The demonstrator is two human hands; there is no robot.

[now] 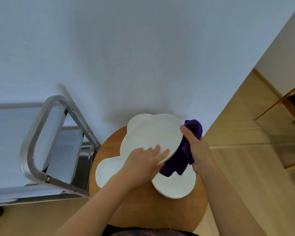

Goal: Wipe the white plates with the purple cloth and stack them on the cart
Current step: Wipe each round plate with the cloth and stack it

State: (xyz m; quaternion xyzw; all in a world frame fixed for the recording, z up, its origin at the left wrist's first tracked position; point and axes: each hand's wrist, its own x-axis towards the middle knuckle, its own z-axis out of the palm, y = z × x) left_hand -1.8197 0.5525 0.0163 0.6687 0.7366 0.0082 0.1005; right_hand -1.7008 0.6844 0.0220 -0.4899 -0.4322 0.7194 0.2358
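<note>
Two bare forearms reach out over a round wooden surface set against a pale wall. The left hand grips the near edge of a white plate, fingers lying flat across its top face, and holds it lifted and tilted above the surface. The right hand is closed around a bunched purple cloth, thumb hooked over the plate's right rim, the cloth pressed against the rim and underside there. Below the raised plate, a second white plate lies on the left of the surface and a third plate on the right, partly under the hanging cloth. To the left, just beside the surface, stands the metal cart with its tubular handle; whether anything lies on it I cannot tell.
</note>
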